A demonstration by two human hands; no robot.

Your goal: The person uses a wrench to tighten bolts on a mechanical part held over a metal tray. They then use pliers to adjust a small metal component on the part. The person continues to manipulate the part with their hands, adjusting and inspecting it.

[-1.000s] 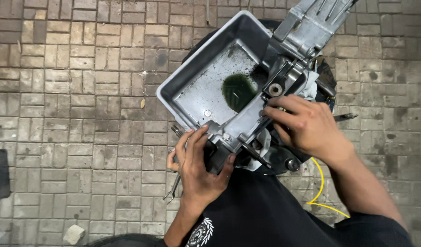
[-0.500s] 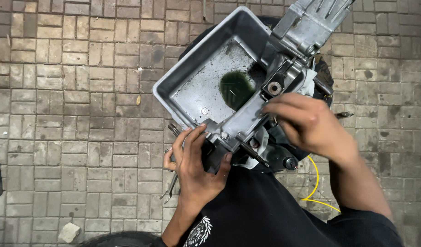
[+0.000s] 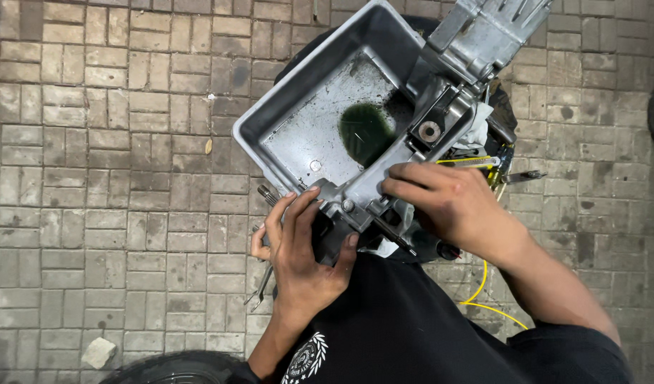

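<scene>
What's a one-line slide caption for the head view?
Both hands, left hand and right hand, grip a metal engine casing over a grey tray.

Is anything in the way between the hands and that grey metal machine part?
Nothing visible. The left hand already grips the near end of the metal part, and the right hand rests on its edge beside the grey tray.

One metal tray (image 3: 298, 135) (greasy), two hands (image 3: 302, 259).
</scene>
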